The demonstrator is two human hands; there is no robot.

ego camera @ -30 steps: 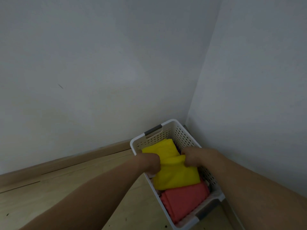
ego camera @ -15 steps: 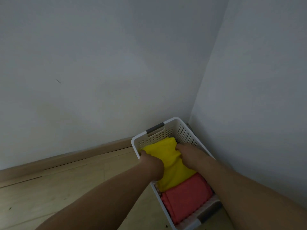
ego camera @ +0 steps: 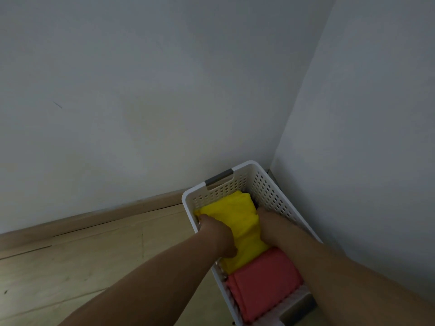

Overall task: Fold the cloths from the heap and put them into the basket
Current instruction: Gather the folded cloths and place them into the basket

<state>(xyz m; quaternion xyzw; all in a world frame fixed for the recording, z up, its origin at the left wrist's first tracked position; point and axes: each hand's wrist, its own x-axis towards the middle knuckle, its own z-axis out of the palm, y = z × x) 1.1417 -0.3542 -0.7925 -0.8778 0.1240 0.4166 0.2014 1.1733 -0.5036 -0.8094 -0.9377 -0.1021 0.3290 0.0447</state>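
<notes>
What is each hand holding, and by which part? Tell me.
Both hands are on the folded yellow cloth inside the basket: the left hand at its left edge, the right hand at its right edge. Whether the fingers grip or only press is hidden.

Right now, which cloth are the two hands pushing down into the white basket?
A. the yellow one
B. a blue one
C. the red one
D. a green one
A: the left hand and the right hand sit on either side of the yellow cloth at the far end of the basket, while the red cloth lies untouched nearer the person.
</notes>
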